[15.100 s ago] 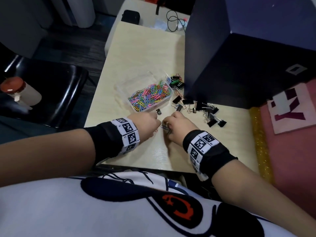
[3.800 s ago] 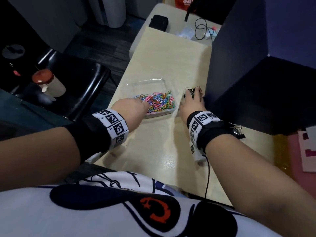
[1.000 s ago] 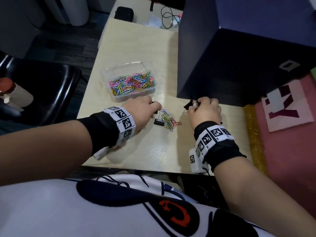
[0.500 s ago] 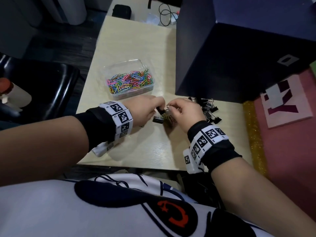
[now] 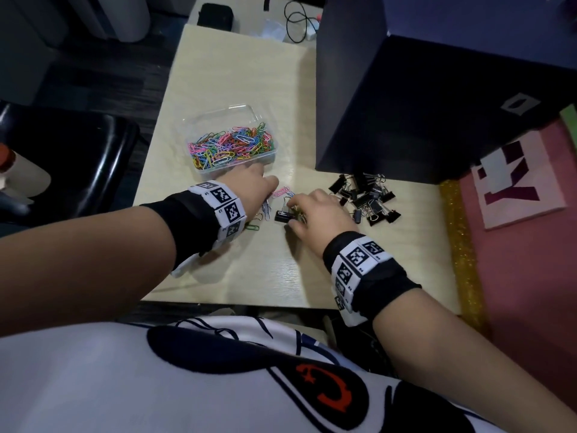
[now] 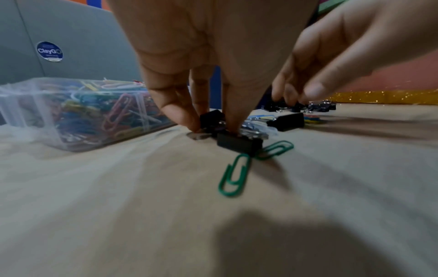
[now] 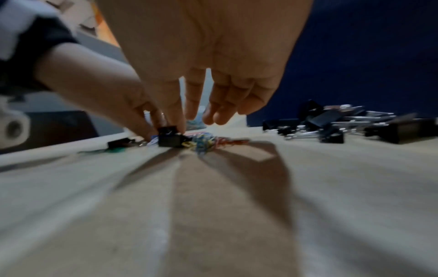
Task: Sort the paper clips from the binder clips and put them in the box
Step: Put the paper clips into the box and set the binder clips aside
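A clear plastic box (image 5: 231, 144) of coloured paper clips sits on the pale table (image 5: 237, 73). In front of it lies a small mixed heap. My left hand (image 5: 253, 189) points down into the heap, thumb and finger (image 6: 233, 120) pinching a small black binder clip (image 6: 211, 118); a second binder clip (image 6: 239, 144) and two green paper clips (image 6: 234, 176) lie just before it. My right hand (image 5: 316, 210) pinches another black binder clip (image 5: 284, 216) beside a tangle of coloured paper clips (image 7: 204, 142). A pile of black binder clips (image 5: 366, 197) lies to the right.
A tall dark box (image 5: 421, 98) stands at the table's right rear, close behind the binder-clip pile. A black chair (image 5: 71, 157) is left of the table. A cable (image 5: 298, 25) and a black pouch (image 5: 216, 18) lie at the far end.
Both hands have lowered onto the mixed heap and spread slightly apart. The left hand moved left toward the box; loose paper clips now show between the hands.
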